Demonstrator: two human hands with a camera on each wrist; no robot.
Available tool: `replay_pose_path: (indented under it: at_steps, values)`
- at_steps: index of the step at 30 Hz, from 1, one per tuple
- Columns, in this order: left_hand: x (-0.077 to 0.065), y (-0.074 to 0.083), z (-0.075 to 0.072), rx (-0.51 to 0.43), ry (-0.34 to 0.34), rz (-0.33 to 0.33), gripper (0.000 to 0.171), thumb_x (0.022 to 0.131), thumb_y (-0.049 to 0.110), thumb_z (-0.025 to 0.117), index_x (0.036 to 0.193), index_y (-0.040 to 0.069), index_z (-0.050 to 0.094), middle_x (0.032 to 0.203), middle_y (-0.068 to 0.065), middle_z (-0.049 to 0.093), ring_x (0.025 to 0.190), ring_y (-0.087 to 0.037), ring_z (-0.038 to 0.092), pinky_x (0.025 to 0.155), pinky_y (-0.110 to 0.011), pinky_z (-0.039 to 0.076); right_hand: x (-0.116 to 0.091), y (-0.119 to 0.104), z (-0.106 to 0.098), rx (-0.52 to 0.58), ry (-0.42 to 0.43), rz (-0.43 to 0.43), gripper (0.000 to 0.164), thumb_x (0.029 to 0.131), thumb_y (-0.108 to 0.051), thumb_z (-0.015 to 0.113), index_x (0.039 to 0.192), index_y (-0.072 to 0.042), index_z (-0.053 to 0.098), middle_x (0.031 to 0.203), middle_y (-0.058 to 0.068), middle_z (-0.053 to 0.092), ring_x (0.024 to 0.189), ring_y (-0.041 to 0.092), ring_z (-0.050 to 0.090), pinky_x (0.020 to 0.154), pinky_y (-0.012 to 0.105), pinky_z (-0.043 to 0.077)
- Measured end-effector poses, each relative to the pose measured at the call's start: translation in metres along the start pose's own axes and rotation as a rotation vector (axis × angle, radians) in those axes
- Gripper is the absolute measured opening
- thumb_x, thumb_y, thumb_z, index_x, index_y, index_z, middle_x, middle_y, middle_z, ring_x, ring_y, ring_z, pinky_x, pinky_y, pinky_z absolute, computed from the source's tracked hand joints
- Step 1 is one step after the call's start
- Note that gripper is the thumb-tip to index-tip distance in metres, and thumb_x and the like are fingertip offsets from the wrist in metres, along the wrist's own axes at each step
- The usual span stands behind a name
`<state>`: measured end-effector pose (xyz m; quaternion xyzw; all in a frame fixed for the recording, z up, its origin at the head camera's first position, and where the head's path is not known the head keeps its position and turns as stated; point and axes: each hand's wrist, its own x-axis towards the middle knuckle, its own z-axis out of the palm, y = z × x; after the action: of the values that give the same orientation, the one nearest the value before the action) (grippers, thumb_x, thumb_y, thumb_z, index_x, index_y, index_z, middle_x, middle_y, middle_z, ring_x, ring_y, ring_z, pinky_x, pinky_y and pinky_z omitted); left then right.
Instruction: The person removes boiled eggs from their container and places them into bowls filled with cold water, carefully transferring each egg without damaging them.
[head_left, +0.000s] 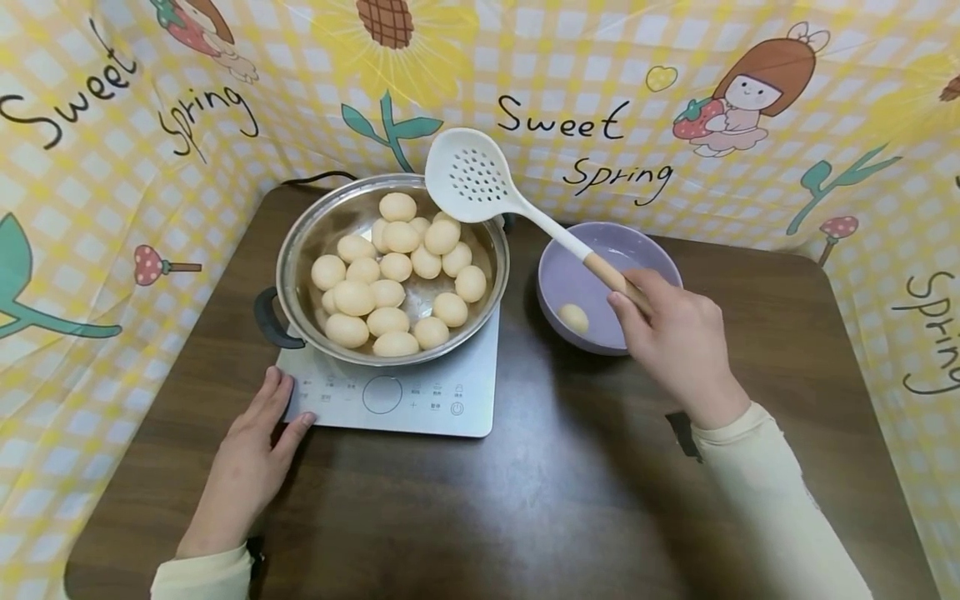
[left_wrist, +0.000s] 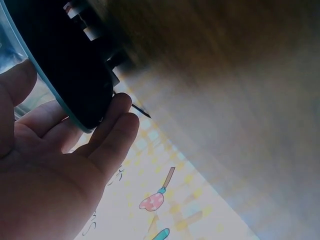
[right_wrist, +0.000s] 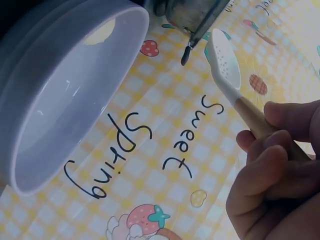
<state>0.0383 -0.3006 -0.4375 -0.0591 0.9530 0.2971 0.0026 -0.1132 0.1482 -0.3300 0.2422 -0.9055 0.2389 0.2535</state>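
My right hand (head_left: 681,346) grips the wooden handle of a white skimmer (head_left: 468,175), also seen in the right wrist view. Its perforated head is raised over the right rear rim of a steel pot (head_left: 442,293). Many pale eggs (head_left: 354,297) lie piled inside that pot, which stands on a white induction cooker (head_left: 390,417). At the cooker's front left corner, my left hand (head_left: 251,454) rests its fairly straight fingers and thumb against the edges. Below the right hand is a purple bowl (head_left: 600,257) with one egg (head_left: 573,318) in it.
All this stands on a dark wooden table (head_left: 570,508). Yellow checked cloth (head_left: 585,50) with printed drawings and lettering lines the back and both sides. The pot's black handle (head_left: 273,319) sticks out left, and a black cord (head_left: 318,177) runs behind it.
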Motion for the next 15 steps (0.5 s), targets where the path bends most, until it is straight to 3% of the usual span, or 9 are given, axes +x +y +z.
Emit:
replay_pose_path:
  at_steps: [10, 15]
  values:
    - [-0.001, 0.000, -0.001, -0.002, 0.009, -0.001, 0.067, 0.106, 0.037, 0.053, 0.156, -0.001, 0.030, 0.165, -0.016, 0.015, 0.144, -0.051, 0.024, 0.112, -0.066, 0.022, 0.003, -0.006, 0.018, -0.065, 0.055, -0.102, 0.014, 0.093, -0.013, 0.072, 0.102, -0.005, 0.063, 0.064, 0.010, 0.054, 0.047, 0.028, 0.049, 0.034, 0.046, 0.037]
    - [-0.001, 0.001, 0.000, -0.005, 0.001, -0.013, 0.068, 0.106, 0.038, 0.053, 0.157, 0.000, 0.029, 0.166, -0.016, 0.014, 0.144, -0.052, 0.023, 0.112, -0.066, 0.021, -0.001, -0.007, 0.020, -0.065, 0.035, -0.116, 0.014, 0.093, -0.012, 0.072, 0.099, -0.005, 0.062, 0.063, 0.009, 0.051, 0.046, 0.027, 0.046, 0.034, 0.046, 0.036]
